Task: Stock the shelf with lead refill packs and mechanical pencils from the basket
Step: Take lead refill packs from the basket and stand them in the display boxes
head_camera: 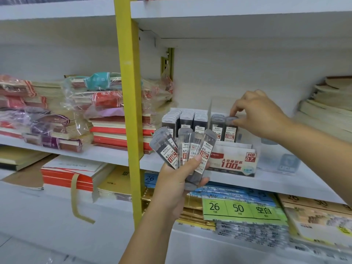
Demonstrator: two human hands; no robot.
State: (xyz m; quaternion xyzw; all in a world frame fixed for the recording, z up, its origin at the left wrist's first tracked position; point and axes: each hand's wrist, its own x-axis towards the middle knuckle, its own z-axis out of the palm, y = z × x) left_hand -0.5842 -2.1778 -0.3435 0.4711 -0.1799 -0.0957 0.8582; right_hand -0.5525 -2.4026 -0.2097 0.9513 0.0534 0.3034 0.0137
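My left hand (179,176) grips a fan of several dark lead refill packs (187,149) with white and red 0.7 labels, held in front of the middle shelf (238,182). My right hand (261,114) reaches over a white display box (233,162) marked HB 0.7 and pinches the top of a refill pack (230,130) standing upright in it. Another pack (217,128) stands beside that one in the box. To the left, a second box (183,119) holds rows of similar packs. No basket or pencils are in view.
A yellow upright post (129,103) divides the shelving. Stacks of wrapped notebooks (57,115) fill the left bay. Paper stacks (327,107) lie at the far right. Below are green-labelled paper packs (242,208) and a clear box (276,159) right of the display box.
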